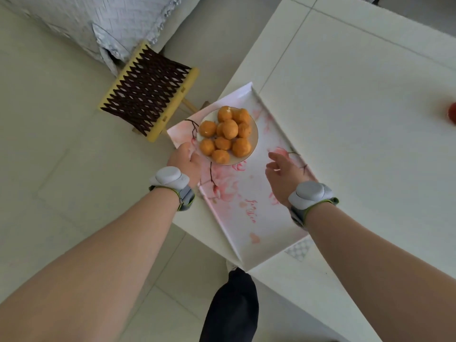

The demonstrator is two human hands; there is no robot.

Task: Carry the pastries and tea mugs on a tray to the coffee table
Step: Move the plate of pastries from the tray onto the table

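Note:
A white tray [249, 218] with pink flower print lies across the corner of a white table [357, 119], partly overhanging its edge. On the tray's far end stands a white plate [254, 144] piled with several round golden pastries [225, 133]. My left hand [185, 161] rests at the tray's left rim beside the plate, fingers apart. Above the tray's right side hovers my right hand [283, 171], fingers spread and empty. No mugs are in view.
A small stool [148, 90] with a dark woven seat and yellow frame stands on the tiled floor left of the table. Behind it is a sofa with a grey cover [98, 25]. A red object [452, 113] sits at the table's right edge. My dark-clad leg [232, 307] is below.

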